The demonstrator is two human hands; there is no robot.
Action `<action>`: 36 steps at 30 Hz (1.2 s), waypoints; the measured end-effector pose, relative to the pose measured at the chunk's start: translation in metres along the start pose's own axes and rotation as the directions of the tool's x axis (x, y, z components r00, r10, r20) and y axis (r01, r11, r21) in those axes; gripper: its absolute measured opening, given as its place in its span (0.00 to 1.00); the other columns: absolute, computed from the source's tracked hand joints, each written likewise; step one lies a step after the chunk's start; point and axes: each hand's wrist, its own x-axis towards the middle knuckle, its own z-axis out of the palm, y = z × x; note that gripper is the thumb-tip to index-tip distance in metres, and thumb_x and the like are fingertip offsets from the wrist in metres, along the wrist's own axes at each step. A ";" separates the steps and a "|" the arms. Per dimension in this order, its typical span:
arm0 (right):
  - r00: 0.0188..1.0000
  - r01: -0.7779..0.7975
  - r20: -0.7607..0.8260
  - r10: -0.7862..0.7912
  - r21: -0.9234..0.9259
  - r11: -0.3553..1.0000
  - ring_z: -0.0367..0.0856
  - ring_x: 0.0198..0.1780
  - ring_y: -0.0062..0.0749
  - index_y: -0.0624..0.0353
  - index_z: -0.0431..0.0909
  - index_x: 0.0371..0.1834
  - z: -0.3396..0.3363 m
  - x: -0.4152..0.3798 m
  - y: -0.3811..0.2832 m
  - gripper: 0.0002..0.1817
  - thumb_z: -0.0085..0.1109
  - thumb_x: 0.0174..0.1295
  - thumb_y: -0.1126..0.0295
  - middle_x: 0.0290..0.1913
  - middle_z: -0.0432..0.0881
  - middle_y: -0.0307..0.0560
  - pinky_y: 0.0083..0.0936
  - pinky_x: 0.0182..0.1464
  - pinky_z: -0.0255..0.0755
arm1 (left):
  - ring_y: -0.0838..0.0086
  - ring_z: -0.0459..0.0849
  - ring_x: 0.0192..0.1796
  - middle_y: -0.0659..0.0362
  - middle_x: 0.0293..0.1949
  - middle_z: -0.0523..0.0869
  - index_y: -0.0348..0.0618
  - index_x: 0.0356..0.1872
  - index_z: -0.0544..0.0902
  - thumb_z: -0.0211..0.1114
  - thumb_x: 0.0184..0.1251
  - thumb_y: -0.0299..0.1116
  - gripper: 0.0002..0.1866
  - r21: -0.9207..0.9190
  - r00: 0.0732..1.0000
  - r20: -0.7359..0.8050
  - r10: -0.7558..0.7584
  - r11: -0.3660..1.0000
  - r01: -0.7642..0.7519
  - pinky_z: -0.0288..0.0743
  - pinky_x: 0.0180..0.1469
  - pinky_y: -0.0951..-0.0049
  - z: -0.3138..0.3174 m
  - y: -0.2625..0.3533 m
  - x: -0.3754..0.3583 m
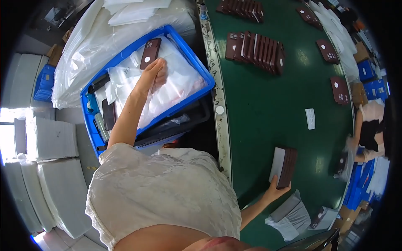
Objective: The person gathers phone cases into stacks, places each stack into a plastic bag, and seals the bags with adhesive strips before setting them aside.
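My left hand [155, 74] is closed over the white plastic bags [176, 85] in a blue bin [146, 123]. A dark brown phone case [150, 53] with camera holes and a white dot lies against its knuckles; whether the fingers grip the case or a bag beneath is hidden. On the green table [264, 113], my right hand [278, 190] wraps the near end of a stack of brown phone cases [287, 167], the outermost showing a pale grey face. Close to that hand lies a stack in white plastic wrapping [289, 217].
Rows of brown phone cases [255, 52] stand at the table's far end, with single cases [339, 90] along the right edge. A paper slip [310, 119] lies mid-table. At right, a co-worker [370, 129] handles a bagged item. White wrapped blocks [52, 138] are piled at left.
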 end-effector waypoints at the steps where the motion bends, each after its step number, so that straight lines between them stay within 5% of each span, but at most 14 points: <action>1: 0.997 -0.078 -0.009 0.079 0.113 0.991 0.75 0.57 0.41 0.65 0.65 0.67 0.002 -0.002 0.002 0.36 0.74 0.59 0.68 0.57 0.75 0.51 0.34 0.62 0.68 | 0.85 0.63 0.22 0.71 0.23 0.66 0.48 0.39 0.74 0.55 0.81 0.38 0.09 -0.006 1.000 0.014 -0.008 1.000 0.008 0.57 0.22 0.83 0.023 -0.002 0.003; 3: 0.971 -0.220 -0.020 0.240 0.334 0.916 0.75 0.57 0.40 0.65 0.65 0.67 0.004 -0.008 0.000 0.34 0.73 0.60 0.70 0.57 0.75 0.50 0.35 0.62 0.70 | 0.86 0.62 0.19 0.70 0.25 0.68 0.48 0.37 0.72 0.54 0.81 0.42 0.11 -0.204 0.952 0.267 -0.150 0.957 0.208 0.54 0.17 0.84 0.069 -0.015 0.012; 7: 0.905 -0.303 -0.032 0.424 0.649 0.698 0.76 0.58 0.39 0.63 0.66 0.66 -0.015 -0.024 -0.044 0.35 0.73 0.59 0.65 0.58 0.76 0.49 0.37 0.62 0.72 | 0.86 0.61 0.19 0.69 0.26 0.69 0.48 0.39 0.73 0.53 0.82 0.43 0.11 -0.108 0.857 0.494 -0.144 0.969 0.224 0.54 0.17 0.85 0.180 -0.074 0.019; 9: 0.986 -0.147 0.068 0.151 0.779 0.610 0.77 0.60 0.40 0.61 0.66 0.66 -0.030 -0.036 -0.064 0.37 0.74 0.57 0.59 0.59 0.76 0.48 0.39 0.62 0.73 | 0.85 0.61 0.19 0.69 0.24 0.70 0.49 0.39 0.75 0.53 0.81 0.39 0.09 -0.137 0.831 0.507 -0.228 0.931 0.339 0.54 0.20 0.82 0.235 -0.103 0.012; 14: 0.993 -0.089 0.030 0.116 0.833 0.547 0.77 0.58 0.35 0.62 0.66 0.64 -0.061 -0.055 -0.104 0.40 0.78 0.51 0.60 0.57 0.75 0.45 0.34 0.62 0.70 | 0.83 0.60 0.20 0.68 0.27 0.75 0.49 0.39 0.75 0.53 0.81 0.40 0.10 0.099 0.722 0.599 -0.347 0.926 0.364 0.57 0.22 0.82 0.323 -0.166 -0.020; 17: 0.976 -0.133 0.016 0.219 0.838 0.529 0.77 0.58 0.35 0.62 0.66 0.64 -0.066 -0.065 -0.108 0.40 0.78 0.51 0.62 0.57 0.75 0.45 0.33 0.61 0.70 | 0.81 0.67 0.21 0.64 0.37 0.84 0.48 0.41 0.75 0.55 0.81 0.41 0.09 0.453 0.742 0.593 -0.312 0.891 0.012 0.63 0.22 0.78 0.325 -0.219 -0.008; 18: 0.977 -0.132 -0.039 0.211 0.667 0.733 0.78 0.58 0.36 0.62 0.66 0.63 -0.063 -0.066 -0.108 0.39 0.78 0.51 0.63 0.56 0.76 0.46 0.33 0.61 0.72 | 0.81 0.67 0.21 0.64 0.37 0.84 0.48 0.41 0.75 0.55 0.81 0.41 0.09 0.454 0.726 0.607 -0.323 0.891 0.016 0.63 0.22 0.78 0.324 -0.226 -0.009; 21: 0.977 -0.141 -0.129 0.169 0.203 0.969 0.80 0.59 0.38 0.61 0.68 0.62 -0.048 -0.060 -0.115 0.37 0.78 0.50 0.66 0.55 0.79 0.49 0.34 0.59 0.74 | 0.73 0.79 0.27 0.60 0.38 0.86 0.45 0.43 0.78 0.59 0.78 0.36 0.07 0.571 0.652 0.758 -0.020 0.505 -0.648 0.72 0.28 0.72 0.319 -0.231 -0.017; 23: 0.997 -0.081 0.001 0.081 -0.076 0.994 0.83 0.49 0.35 0.62 0.68 0.59 -0.036 -0.052 -0.131 0.35 0.78 0.50 0.70 0.47 0.82 0.50 0.30 0.53 0.76 | 0.70 0.81 0.28 0.59 0.37 0.86 0.45 0.44 0.78 0.60 0.76 0.35 0.06 0.532 0.588 0.809 0.025 0.394 -0.749 0.73 0.30 0.71 0.323 -0.235 -0.024; 26: 0.998 0.052 0.027 -0.050 -0.096 0.994 0.82 0.41 0.34 0.62 0.68 0.56 0.004 -0.031 -0.121 0.33 0.77 0.50 0.68 0.41 0.82 0.49 0.29 0.48 0.77 | 0.64 0.85 0.32 0.58 0.35 0.87 0.43 0.45 0.80 0.62 0.74 0.31 0.05 0.415 0.429 0.898 0.092 0.144 -0.899 0.76 0.33 0.70 0.322 -0.237 -0.037; 30: 0.989 -0.147 0.001 0.149 0.131 0.980 0.82 0.40 0.38 0.62 0.67 0.56 0.044 -0.003 -0.083 0.34 0.78 0.50 0.67 0.42 0.81 0.51 0.33 0.45 0.77 | 0.57 0.84 0.44 0.54 0.48 0.86 0.46 0.53 0.79 0.69 0.66 0.34 0.16 0.447 0.508 0.856 0.092 0.360 -0.819 0.77 0.46 0.65 0.298 -0.232 -0.059; 32: 0.976 -0.194 -0.059 0.212 0.219 0.956 0.81 0.39 0.34 0.62 0.68 0.53 0.050 0.001 -0.079 0.31 0.78 0.51 0.66 0.40 0.81 0.47 0.31 0.45 0.76 | 0.53 0.76 0.60 0.50 0.64 0.76 0.46 0.60 0.75 0.75 0.57 0.38 0.29 0.515 0.503 0.842 0.195 -0.011 -0.857 0.69 0.60 0.55 0.276 -0.210 -0.077; 34: 0.963 -0.217 -0.096 0.251 0.270 0.938 0.80 0.39 0.32 0.62 0.68 0.51 0.053 0.009 -0.079 0.30 0.77 0.51 0.66 0.39 0.82 0.45 0.30 0.45 0.76 | 0.49 0.67 0.67 0.48 0.70 0.66 0.46 0.66 0.71 0.77 0.51 0.38 0.38 0.636 0.635 0.771 0.053 -0.129 -0.761 0.60 0.65 0.48 0.227 -0.215 -0.078; 36: 0.948 -0.307 -0.009 0.319 0.248 0.919 0.80 0.42 0.34 0.63 0.68 0.54 0.050 0.020 -0.081 0.31 0.77 0.52 0.65 0.42 0.81 0.46 0.31 0.48 0.75 | 0.51 0.72 0.62 0.49 0.60 0.76 0.44 0.58 0.75 0.73 0.54 0.31 0.28 0.773 0.772 0.632 0.067 -0.118 -0.623 0.63 0.63 0.52 0.180 -0.230 -0.070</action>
